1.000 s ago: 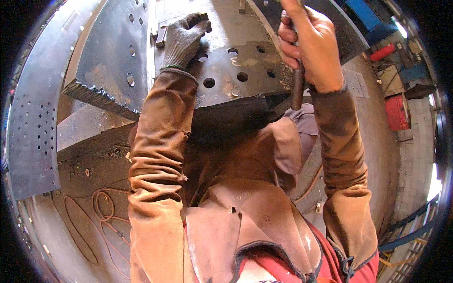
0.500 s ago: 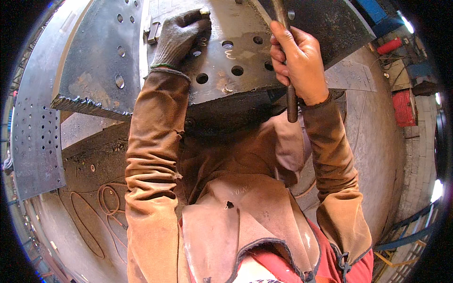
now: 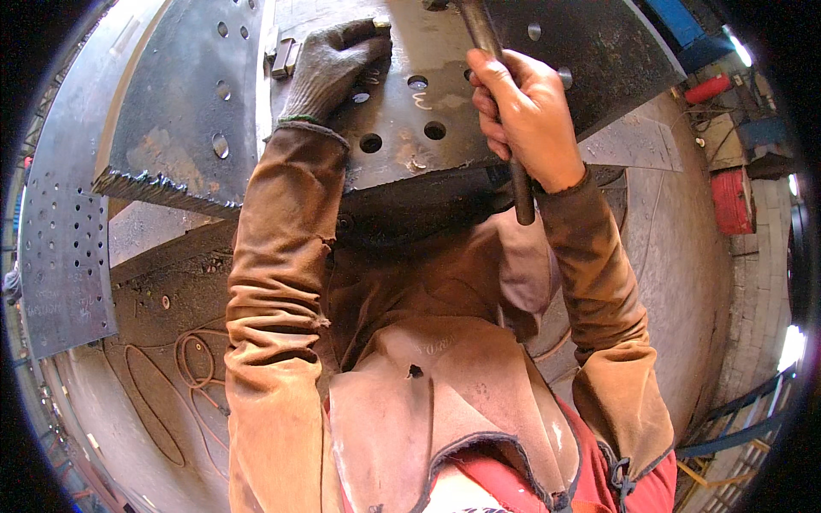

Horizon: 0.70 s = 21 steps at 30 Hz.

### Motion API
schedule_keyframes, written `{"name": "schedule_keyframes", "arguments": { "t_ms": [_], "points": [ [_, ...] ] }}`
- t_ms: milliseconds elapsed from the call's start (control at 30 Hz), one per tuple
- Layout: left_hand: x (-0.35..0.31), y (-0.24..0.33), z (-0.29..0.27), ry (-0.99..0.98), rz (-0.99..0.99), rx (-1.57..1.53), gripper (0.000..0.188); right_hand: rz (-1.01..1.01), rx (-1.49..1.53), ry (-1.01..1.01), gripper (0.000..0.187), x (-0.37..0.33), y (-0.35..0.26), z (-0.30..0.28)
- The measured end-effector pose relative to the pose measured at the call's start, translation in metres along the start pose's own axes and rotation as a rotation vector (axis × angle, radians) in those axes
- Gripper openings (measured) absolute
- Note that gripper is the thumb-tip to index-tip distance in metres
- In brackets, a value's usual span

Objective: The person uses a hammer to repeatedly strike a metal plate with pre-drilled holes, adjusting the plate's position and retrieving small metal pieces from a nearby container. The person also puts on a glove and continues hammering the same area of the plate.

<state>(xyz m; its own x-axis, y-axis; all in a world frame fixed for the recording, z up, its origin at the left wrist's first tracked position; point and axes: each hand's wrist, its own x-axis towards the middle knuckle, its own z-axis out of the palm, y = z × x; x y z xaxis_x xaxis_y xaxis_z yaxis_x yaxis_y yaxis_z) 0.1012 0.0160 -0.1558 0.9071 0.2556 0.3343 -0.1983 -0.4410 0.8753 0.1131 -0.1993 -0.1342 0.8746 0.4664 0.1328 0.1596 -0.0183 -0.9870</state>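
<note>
My left hand (image 3: 329, 73), in a grey knit glove, rests on a thick steel plate (image 3: 389, 158) with round drilled holes. Its fingers are closed in a pinch around a small shiny metal piece (image 3: 381, 24), mostly hidden by the glove. My right hand (image 3: 537, 124) is bare and wrapped around a dark steel rod (image 3: 484, 32), like a hammer handle. The rod slants over the plate, its lower end past my wrist; its upper end runs out of view. White chalk marks (image 3: 421, 101) show between the hands.
A small metal block (image 3: 285, 58) sits by my left hand. Another holed plate (image 3: 162, 150) with a rough-cut edge lies left, and a thinner drilled plate (image 3: 64, 299) farther left. A hose (image 3: 195, 372) coils on the floor. Red and blue equipment (image 3: 732, 201) stands at right.
My right hand has moved a little to the left, and the rod's top leans farther left. The left hand keeps its pinch, with the view shifted slightly.
</note>
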Motion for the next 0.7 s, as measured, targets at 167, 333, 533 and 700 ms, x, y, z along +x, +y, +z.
{"name": "schedule_keyframes", "arguments": {
  "t_ms": [167,333,533,700],
  "points": [
    [0.004,-0.008,0.002,0.048,-0.076,-0.112,0.027,-0.065,-0.396,-0.120,0.035,0.034,-0.005,0.003],
    [0.009,-0.014,-0.004,-0.031,-0.171,-0.207,0.030,-0.084,-0.525,-0.137,0.039,0.042,-0.020,0.007],
    [0.006,-0.017,-0.004,0.017,-0.127,-0.168,0.032,-0.849,-0.749,0.166,0.039,0.018,-0.099,0.004],
    [0.005,-0.013,-0.004,0.056,-0.088,-0.071,0.033,-1.260,-0.977,0.261,0.040,0.024,-0.107,-0.005]
  ]
}}
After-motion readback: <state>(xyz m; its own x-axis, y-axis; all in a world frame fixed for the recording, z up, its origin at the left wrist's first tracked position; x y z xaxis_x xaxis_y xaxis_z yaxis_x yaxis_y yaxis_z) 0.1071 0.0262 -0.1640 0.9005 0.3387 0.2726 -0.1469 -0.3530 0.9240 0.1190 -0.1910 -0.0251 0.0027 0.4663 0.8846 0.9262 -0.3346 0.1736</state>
